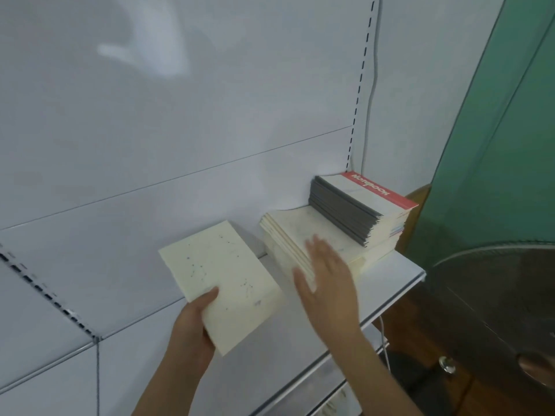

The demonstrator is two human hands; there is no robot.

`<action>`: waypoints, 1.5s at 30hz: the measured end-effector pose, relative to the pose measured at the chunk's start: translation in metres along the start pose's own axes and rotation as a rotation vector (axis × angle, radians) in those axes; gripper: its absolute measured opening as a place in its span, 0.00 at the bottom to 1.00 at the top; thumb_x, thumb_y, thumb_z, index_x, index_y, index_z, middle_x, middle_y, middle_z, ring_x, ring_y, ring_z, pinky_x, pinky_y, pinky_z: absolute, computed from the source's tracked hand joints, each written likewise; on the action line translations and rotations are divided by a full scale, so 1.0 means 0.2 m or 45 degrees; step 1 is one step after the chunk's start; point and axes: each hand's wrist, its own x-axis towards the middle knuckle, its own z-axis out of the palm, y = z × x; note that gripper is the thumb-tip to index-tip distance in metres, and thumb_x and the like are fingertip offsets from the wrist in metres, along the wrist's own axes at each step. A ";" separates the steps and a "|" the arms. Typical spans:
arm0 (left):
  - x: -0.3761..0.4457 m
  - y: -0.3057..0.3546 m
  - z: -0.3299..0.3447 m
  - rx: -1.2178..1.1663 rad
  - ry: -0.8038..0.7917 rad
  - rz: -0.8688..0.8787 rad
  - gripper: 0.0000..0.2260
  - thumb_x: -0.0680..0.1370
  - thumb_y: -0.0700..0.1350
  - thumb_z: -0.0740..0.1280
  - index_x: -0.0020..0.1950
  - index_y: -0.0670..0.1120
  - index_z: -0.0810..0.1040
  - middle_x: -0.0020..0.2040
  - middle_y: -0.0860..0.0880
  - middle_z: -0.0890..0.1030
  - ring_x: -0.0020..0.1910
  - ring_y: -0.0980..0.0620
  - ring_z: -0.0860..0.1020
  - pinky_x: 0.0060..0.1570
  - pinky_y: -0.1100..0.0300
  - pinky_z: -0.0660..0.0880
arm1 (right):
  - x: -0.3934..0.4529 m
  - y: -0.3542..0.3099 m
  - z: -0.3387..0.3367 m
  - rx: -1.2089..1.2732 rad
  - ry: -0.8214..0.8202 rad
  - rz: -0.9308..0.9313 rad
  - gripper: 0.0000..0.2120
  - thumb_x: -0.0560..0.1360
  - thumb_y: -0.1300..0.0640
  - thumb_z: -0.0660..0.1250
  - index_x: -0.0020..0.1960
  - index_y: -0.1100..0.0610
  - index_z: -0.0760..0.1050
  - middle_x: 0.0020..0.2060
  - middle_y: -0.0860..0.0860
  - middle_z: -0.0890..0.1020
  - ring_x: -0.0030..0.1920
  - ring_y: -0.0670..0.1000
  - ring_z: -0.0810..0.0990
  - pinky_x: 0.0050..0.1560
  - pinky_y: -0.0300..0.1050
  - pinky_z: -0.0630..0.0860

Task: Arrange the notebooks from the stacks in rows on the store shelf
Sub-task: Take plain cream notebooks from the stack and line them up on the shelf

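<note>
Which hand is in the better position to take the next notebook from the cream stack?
The right hand. It is open and empty, and it hovers just in front of the cream stack. The left hand is occupied: it grips a cream notebook and is farther from the stack.

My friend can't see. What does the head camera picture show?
A person's left hand holds a cream notebook over a white store shelf, while the open right hand reaches toward a stack of cream notebooks topped by grey-edged ones.
</note>
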 end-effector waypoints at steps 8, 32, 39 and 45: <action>-0.07 -0.05 -0.05 0.136 0.050 -0.117 0.12 0.79 0.41 0.64 0.62 0.42 0.78 0.52 0.39 0.85 0.53 0.36 0.82 0.54 0.42 0.77 | -0.08 0.06 0.06 -0.039 0.136 0.054 0.29 0.81 0.40 0.50 0.63 0.57 0.80 0.60 0.51 0.82 0.60 0.51 0.82 0.67 0.48 0.69; -0.42 0.06 -0.40 0.356 0.259 0.179 0.15 0.78 0.51 0.68 0.60 0.45 0.81 0.52 0.45 0.86 0.50 0.45 0.85 0.48 0.51 0.82 | 0.04 -0.54 0.16 1.277 -0.938 0.330 0.19 0.77 0.42 0.66 0.66 0.45 0.74 0.55 0.44 0.84 0.53 0.44 0.83 0.58 0.49 0.79; -0.71 0.11 -0.79 0.391 0.542 0.285 0.17 0.76 0.56 0.68 0.61 0.50 0.79 0.53 0.50 0.86 0.52 0.48 0.84 0.55 0.44 0.80 | -0.19 -1.03 0.38 1.316 -0.961 0.326 0.04 0.81 0.53 0.63 0.50 0.46 0.76 0.49 0.56 0.83 0.52 0.62 0.81 0.55 0.64 0.78; -1.03 0.14 -1.27 0.495 0.637 0.374 0.11 0.80 0.53 0.65 0.60 0.52 0.79 0.48 0.53 0.84 0.46 0.52 0.83 0.37 0.50 0.82 | -0.49 -1.52 0.44 1.469 -0.900 0.424 0.07 0.83 0.56 0.59 0.52 0.46 0.74 0.50 0.45 0.83 0.51 0.49 0.82 0.54 0.52 0.80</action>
